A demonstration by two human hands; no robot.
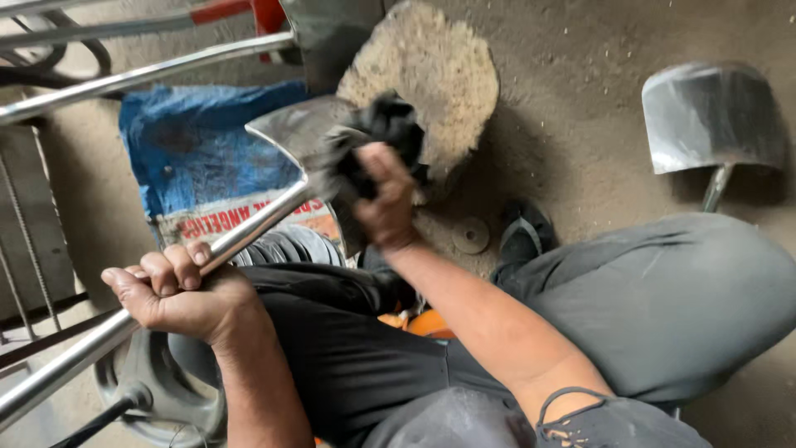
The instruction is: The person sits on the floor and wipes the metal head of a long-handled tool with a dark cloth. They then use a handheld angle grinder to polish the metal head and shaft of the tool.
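Observation:
My left hand [178,290] grips the shiny metal handle [249,228] of a shovel that slants up to the right. Its grey steel blade [298,133] lies over my lap, point toward the upper left. My right hand [385,199] is closed on a black rag [385,133] and presses it against the blade where it meets the handle. My legs in dark and grey trousers [663,299] fill the lower right.
A second steel shovel [713,116] lies on the dusty floor at upper right. A round mound of sandy material [431,75] sits behind the rag. A blue printed sack [199,158], more metal handles [124,79] and a black sandal [522,232] lie around.

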